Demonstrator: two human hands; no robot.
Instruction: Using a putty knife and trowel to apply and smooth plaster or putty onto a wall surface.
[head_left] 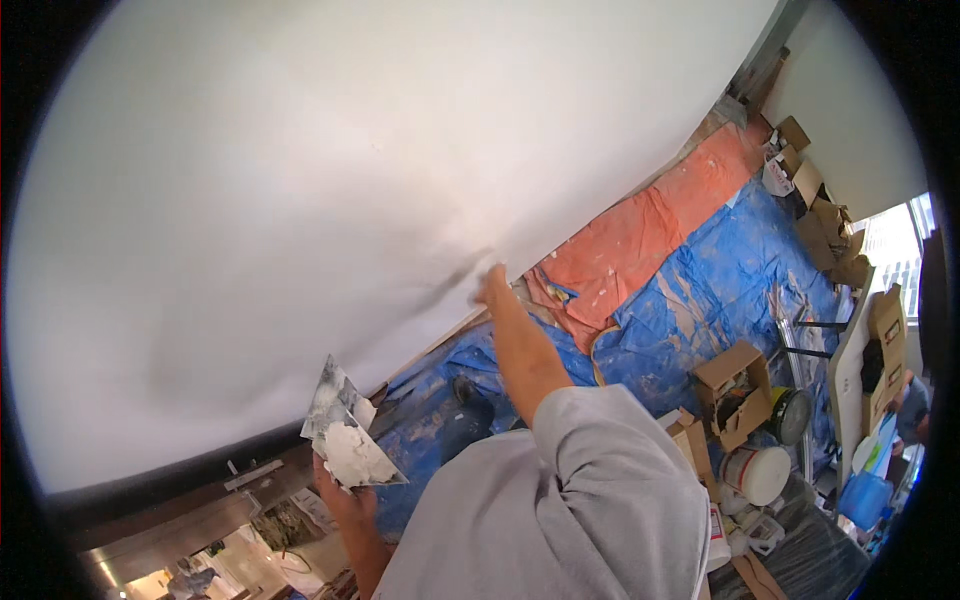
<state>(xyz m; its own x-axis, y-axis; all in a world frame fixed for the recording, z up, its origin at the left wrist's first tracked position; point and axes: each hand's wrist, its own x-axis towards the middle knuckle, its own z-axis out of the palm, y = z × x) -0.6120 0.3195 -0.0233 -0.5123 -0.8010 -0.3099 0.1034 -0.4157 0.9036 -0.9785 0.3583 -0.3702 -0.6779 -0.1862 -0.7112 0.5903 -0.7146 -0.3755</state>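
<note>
My left hand (345,503), low and left of my body, is closed beneath a plasterer's hawk (331,392), a square metal plate smeared with white. The grip under the plate is hidden. A thick heap of white plaster-like compound (352,456) lies on the hawk. My right arm stretches forward to the large white wall (300,180). Near the wall's lower edge, my right hand (492,285) is at its surface, fingers curled and blurred. A dim streak runs along the wall beside them; what the hand holds cannot be made out.
Blue sheeting (690,310) and an orange sheet (650,225) cover the floor along the wall. At right stand an open cardboard box (735,390), a white bucket (762,474) and a table (852,385). More boxes (825,220) sit farther back. Another person (912,408) shows at the right rim.
</note>
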